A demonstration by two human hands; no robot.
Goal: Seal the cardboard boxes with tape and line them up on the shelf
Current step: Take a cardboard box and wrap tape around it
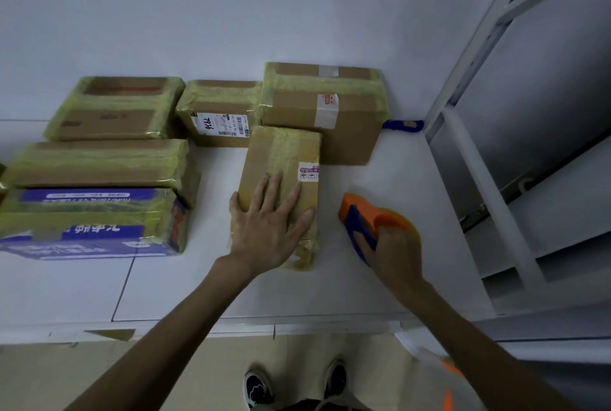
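A narrow brown cardboard box [281,159] wrapped in yellowish tape lies on the white shelf [390,199]. My left hand [269,224] rests flat on its near end with fingers spread. To the right of the box, my right hand [395,253] grips an orange and blue tape dispenser [367,217] held just above the shelf. Several other taped boxes stand behind and to the left: a large one [330,113], a labelled one [220,116], a flat one [115,109], a long one [99,162] and a blue printed one [92,225].
A white wall runs behind the boxes. A white metal shelf frame [489,152] stands at the right. A blue object [401,125] lies by the wall beside the large box. The shelf's front edge is below my arms, with the floor and my shoes [294,384] beneath.
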